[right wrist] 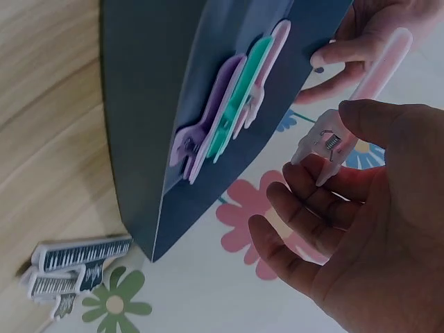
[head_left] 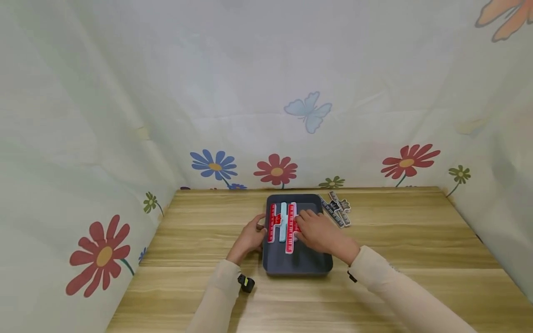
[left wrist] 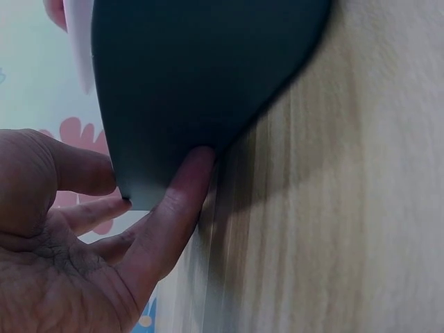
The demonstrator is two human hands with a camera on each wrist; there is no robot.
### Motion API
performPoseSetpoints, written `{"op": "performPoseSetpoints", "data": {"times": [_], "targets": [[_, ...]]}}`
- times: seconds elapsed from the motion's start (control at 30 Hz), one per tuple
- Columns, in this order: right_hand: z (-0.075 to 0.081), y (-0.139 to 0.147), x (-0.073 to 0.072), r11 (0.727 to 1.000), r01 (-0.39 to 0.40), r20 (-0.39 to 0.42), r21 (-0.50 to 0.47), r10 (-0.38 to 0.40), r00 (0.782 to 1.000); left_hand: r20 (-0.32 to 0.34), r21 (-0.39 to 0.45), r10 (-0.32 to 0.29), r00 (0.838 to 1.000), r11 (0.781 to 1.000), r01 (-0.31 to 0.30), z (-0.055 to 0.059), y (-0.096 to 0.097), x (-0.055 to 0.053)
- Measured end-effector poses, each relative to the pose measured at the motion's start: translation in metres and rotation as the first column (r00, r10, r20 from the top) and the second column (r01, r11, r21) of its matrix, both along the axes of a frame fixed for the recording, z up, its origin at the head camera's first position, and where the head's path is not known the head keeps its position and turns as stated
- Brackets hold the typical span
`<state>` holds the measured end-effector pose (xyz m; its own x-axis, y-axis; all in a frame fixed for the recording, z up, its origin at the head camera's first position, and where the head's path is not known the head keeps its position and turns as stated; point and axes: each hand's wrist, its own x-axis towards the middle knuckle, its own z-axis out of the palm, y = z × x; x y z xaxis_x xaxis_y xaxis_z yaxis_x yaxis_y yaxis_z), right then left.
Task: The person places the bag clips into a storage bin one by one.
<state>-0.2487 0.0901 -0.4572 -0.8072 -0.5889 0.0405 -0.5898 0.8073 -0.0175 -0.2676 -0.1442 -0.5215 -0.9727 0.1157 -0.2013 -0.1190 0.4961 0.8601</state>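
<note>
A dark grey tray (head_left: 297,263) lies on the table. My left hand (head_left: 251,235) is at its left side; in the left wrist view one finger presses the outer wall and others touch the rim. Over the tray my right hand (head_left: 318,230) pinches a red piano-key clip (head_left: 290,231), whose metal spring shows in the right wrist view. Inside the tray are another red clip (head_left: 272,224) and a light blue clip (head_left: 283,222). The right wrist view also shows a purple clip (right wrist: 211,114) there, beside the blue-green one; the held clip partly covers it in the head view.
Beyond the tray's right rim, a black piano-key clip (head_left: 331,210) and a brownish one (head_left: 342,210) lie overlapping on the wooden table (head_left: 395,222). Flower-printed white cloth (head_left: 354,138) hangs behind and at both sides. A small black object (head_left: 246,283) is by the left wrist.
</note>
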Motion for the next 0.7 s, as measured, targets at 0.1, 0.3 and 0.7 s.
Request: {"op": "performPoseSetpoints", "data": {"times": [0.1,0.3,0.7], "targets": [[-0.003,-0.006,0.003,1.000,0.004,0.021,-0.003,-0.004,1.000,0.001,0.013,-0.001,1.000,1.000,0.001,-0.001,0.000,0.001],[-0.010,-0.019,0.006,0.999,-0.007,0.024,0.044,0.006,1.000,-0.011,0.005,0.008,1.000,1.000,-0.008,0.002,0.001,0.002],[-0.020,-0.036,0.014,0.998,-0.044,-0.033,0.045,0.045,0.998,0.005,0.009,-0.002,1.000,1.000,0.002,0.004,0.002,0.003]]}}
